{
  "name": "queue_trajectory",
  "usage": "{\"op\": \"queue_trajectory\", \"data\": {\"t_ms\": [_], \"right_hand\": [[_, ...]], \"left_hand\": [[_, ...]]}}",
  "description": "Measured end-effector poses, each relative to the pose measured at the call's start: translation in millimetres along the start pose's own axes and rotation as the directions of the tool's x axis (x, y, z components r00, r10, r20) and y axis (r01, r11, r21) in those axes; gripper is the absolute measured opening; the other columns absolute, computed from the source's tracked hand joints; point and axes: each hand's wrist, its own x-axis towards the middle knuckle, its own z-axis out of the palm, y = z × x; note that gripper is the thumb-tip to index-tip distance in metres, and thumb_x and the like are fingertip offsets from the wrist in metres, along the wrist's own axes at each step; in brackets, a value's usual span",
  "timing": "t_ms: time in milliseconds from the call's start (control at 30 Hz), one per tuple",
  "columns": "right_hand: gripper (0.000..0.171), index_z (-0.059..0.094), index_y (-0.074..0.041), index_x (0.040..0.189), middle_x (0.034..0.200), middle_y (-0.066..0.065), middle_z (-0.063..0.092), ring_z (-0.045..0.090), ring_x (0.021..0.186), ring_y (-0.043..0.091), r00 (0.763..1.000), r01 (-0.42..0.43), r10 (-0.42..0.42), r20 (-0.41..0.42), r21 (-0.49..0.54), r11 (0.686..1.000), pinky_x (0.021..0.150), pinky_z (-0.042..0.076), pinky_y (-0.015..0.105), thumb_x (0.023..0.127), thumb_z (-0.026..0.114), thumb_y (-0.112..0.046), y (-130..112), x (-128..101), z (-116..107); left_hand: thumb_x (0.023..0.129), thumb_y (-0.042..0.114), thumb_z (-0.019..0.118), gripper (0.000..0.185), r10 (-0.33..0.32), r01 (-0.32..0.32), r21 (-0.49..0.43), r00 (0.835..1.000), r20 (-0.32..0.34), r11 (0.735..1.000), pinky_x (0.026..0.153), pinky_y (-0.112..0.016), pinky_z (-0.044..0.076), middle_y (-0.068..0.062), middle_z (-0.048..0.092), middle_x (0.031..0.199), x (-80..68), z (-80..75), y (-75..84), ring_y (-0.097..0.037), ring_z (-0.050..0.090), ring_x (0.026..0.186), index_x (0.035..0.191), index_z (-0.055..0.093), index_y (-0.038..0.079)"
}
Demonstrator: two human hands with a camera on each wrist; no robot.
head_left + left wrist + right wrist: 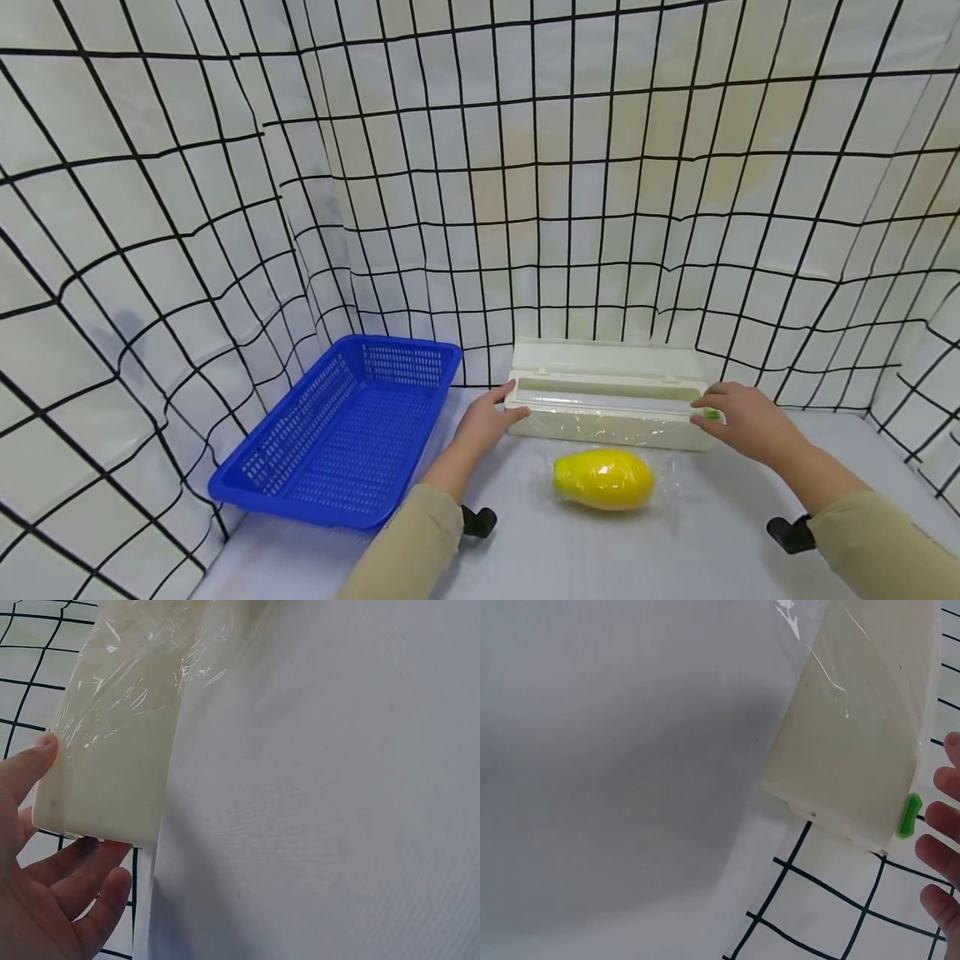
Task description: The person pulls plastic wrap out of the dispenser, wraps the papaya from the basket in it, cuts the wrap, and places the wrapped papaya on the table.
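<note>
Cream plastic box: a cling film dispenser (609,393) is set on the white table (675,550), up against the gridded backdrop (480,167), lid flipped open at the back.
Film: a clear sheet (600,425) is seen pulled down over the box's front and out onto the table.
Left hand (487,421): the left end of the dispenser is touched by it, thumb on the front corner, fingers loosely spread under the end in the left wrist view, not really clamped round anything.
Right hand (746,421): laid at the right end, fingertips by the little green slider (909,816); fingers look relaxed, nothing pinched as far as can be told.
Lemon (603,478): a yellow one is parked on the film, just in front of the box, between both hands.
Basket: a blue mesh basket (345,429) is placed left of it all, near the left forearm.
</note>
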Motion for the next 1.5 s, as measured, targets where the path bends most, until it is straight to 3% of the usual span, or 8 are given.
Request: {"op": "queue_trajectory", "data": {"t_ms": [233,433,667,933,1167,1500], "right_hand": [[0.016,0.076,-0.015,0.093,0.092,0.000,0.066,0.062,0.085,0.026,0.996,0.082,-0.083,-0.026,-0.038,0.996,0.079,0.053,0.048,0.085,0.078,-0.028,-11,11,12],[0.010,0.075,-0.016,0.088,0.087,-0.003,0.065,0.061,0.079,0.022,0.995,0.092,-0.093,-0.038,-0.033,0.995,0.075,0.053,0.045,0.084,0.080,-0.023,-11,17,15],[0.005,0.076,-0.016,0.086,0.086,-0.005,0.066,0.060,0.080,0.020,0.991,0.118,-0.120,-0.062,-0.042,0.992,0.073,0.053,0.042,0.083,0.080,-0.018,-12,14,17],[0.008,0.076,-0.015,0.084,0.082,-0.006,0.066,0.060,0.076,0.019,0.986,0.115,-0.122,-0.118,-0.066,0.991,0.070,0.054,0.039,0.079,0.082,-0.011,-16,8,20],[0.009,0.076,-0.014,0.084,0.083,-0.004,0.066,0.059,0.076,0.020,0.978,0.129,-0.144,-0.150,-0.108,0.986,0.070,0.053,0.040,0.079,0.082,-0.011,-19,4,17],[0.010,0.074,-0.019,0.080,0.080,-0.008,0.065,0.057,0.072,0.015,0.984,0.119,-0.128,-0.120,-0.080,0.990,0.067,0.053,0.038,0.078,0.083,-0.014,-26,-7,8]], "left_hand": [[0.090,0.041,0.072,0.063,0.058,-0.058,0.075,0.998,-0.004,0.996,0.095,-0.047,0.049,-0.014,0.040,0.152,0.6,2.5,0.1,-0.029,0.055,0.120,0.147,0.050,0.027],[0.091,0.033,0.074,0.044,0.174,-0.168,0.099,0.983,-0.055,0.981,0.106,-0.055,0.039,-0.013,0.040,0.150,-3.0,4.9,4.2,-0.038,0.039,0.136,0.132,0.065,0.021],[0.087,0.032,0.077,0.017,0.269,-0.234,0.218,0.952,-0.147,0.947,0.107,-0.052,0.035,-0.004,0.047,0.143,-9.0,8.9,3.5,-0.036,0.040,0.134,0.102,0.076,0.024],[0.089,0.031,0.075,0.014,0.328,-0.280,0.282,0.935,-0.139,0.918,0.110,-0.053,0.029,-0.002,0.049,0.142,-15.3,8.9,2.7,-0.033,0.036,0.136,0.102,0.076,0.025],[0.089,0.030,0.075,0.012,0.366,-0.315,0.287,0.919,-0.148,0.905,0.106,-0.053,0.033,-0.003,0.054,0.134,-19.6,8.1,3.3,-0.033,0.041,0.131,0.099,0.076,0.024],[0.092,0.028,0.072,0.008,0.360,-0.337,0.226,0.930,-0.070,0.914,0.101,-0.050,0.043,-0.001,0.061,0.120,-32.4,0.8,11.3,-0.029,0.052,0.118,0.096,0.075,0.022]]}}
